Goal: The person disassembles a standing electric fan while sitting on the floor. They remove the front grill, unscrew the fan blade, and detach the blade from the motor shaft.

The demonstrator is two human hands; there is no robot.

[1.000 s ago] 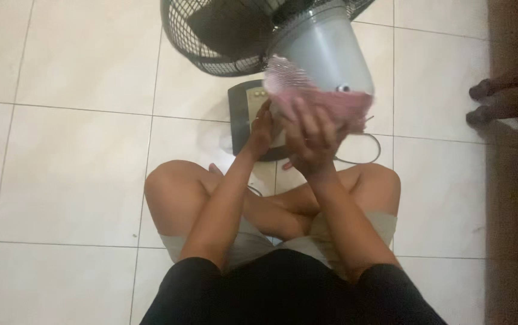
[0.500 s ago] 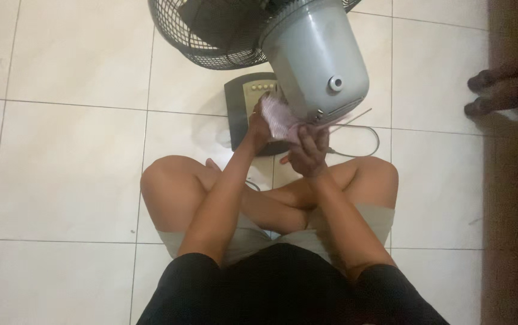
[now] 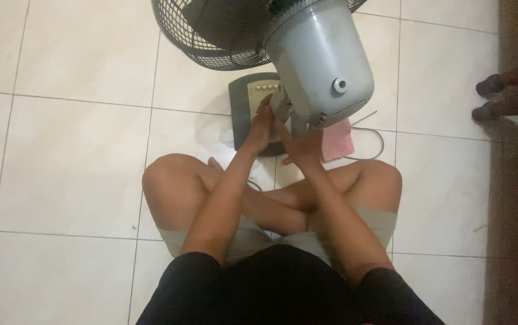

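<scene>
left hand (image 3: 263,125) on fan base (image 3: 248,102), pink cloth (image 3: 337,139)

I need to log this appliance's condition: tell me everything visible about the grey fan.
The grey fan stands on the tiled floor before the seated person. Its smooth plastic-looking motor housing, with a round knob at the back, faces the camera; a dark wire grille shows at the top edge. Its dark base carries a row of pale buttons. The left hand and right hand touch the neck below the housing. A pink cloth lies beside the base.
</scene>
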